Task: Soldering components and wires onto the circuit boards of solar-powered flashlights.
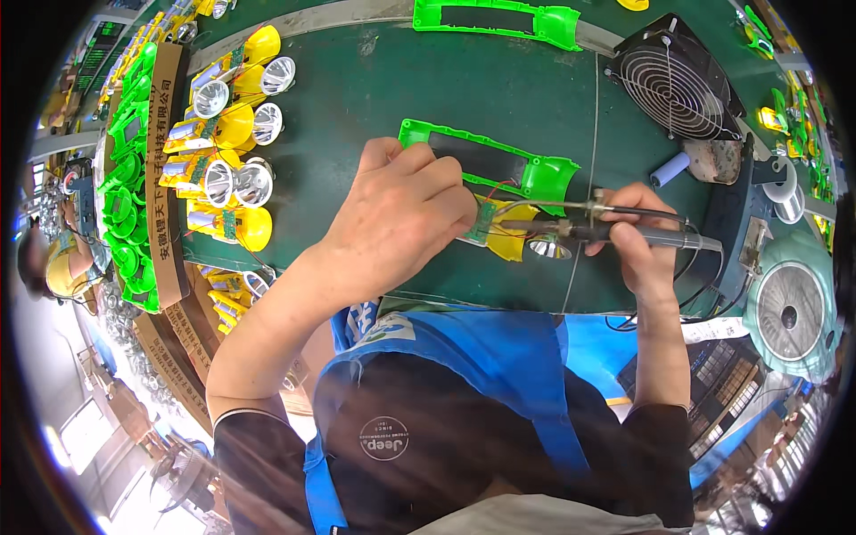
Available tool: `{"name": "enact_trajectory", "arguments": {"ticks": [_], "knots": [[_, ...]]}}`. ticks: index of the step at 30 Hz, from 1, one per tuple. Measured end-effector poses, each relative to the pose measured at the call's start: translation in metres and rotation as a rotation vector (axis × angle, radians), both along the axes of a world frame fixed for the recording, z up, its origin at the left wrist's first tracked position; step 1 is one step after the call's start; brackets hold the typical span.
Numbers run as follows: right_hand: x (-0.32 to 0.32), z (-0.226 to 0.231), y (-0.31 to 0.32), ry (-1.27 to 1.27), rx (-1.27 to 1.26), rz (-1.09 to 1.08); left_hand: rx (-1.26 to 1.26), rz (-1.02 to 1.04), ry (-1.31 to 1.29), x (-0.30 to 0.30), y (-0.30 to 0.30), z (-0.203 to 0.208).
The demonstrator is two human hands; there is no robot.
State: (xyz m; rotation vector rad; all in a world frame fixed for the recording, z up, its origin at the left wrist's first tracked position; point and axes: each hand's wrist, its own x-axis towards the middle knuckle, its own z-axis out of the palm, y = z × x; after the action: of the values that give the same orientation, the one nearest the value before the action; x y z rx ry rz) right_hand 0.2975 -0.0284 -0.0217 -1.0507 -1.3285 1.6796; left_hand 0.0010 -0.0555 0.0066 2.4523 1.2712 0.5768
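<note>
My right hand [644, 239] is closed around a soldering iron [584, 231] with a thin metal feed tube along it. The iron points left, its tip end close to a small green circuit board [482, 219] on a yellow plastic holder [510, 239]. A shiny reflector cup [550, 249] lies under the iron, at the holder's right. My left hand [401, 214] is closed over the left end of the board, fingertips bent down; what they pinch is hidden. Just beyond, a green half-shell [553, 178] lies on the green table mat [357, 80].
At left, several yellow lamp assemblies [234, 127] with reflectors line a cardboard box [169, 178] of green parts. Another green shell [495, 20] lies at the back. To the right are a black fan [678, 80], a blue battery cell [670, 169] and a solder spool [783, 183].
</note>
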Motion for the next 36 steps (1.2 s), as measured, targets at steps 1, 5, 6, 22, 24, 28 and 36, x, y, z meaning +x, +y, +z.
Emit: {"name": "enact_trajectory", "arguments": {"ticks": [1,5,6,22,24,28,36], "knots": [[0.0,0.0,0.001,0.045,0.016,-0.027,0.001,-0.002,0.006,0.0,0.0,0.0],[-0.003,0.006,0.005,0.081,0.152,-0.157,0.019,-0.019,0.004,0.002,-0.002,0.004],[-0.003,0.006,0.006,0.089,0.187,-0.144,0.017,-0.013,0.01,0.003,-0.004,0.004],[-0.071,0.005,0.069,-0.095,0.581,-0.145,0.083,-0.045,0.16,-0.018,0.059,0.007],[-0.073,0.005,0.077,-0.092,0.663,-0.134,0.296,-0.066,0.117,-0.025,0.045,0.018],[-0.101,0.009,0.099,-0.255,1.009,-0.13,0.083,-0.05,0.179,-0.041,-0.022,0.024],[-0.098,-0.027,0.101,-0.255,0.88,-0.062,0.049,0.288,-0.262,-0.074,-0.033,0.046]]}}
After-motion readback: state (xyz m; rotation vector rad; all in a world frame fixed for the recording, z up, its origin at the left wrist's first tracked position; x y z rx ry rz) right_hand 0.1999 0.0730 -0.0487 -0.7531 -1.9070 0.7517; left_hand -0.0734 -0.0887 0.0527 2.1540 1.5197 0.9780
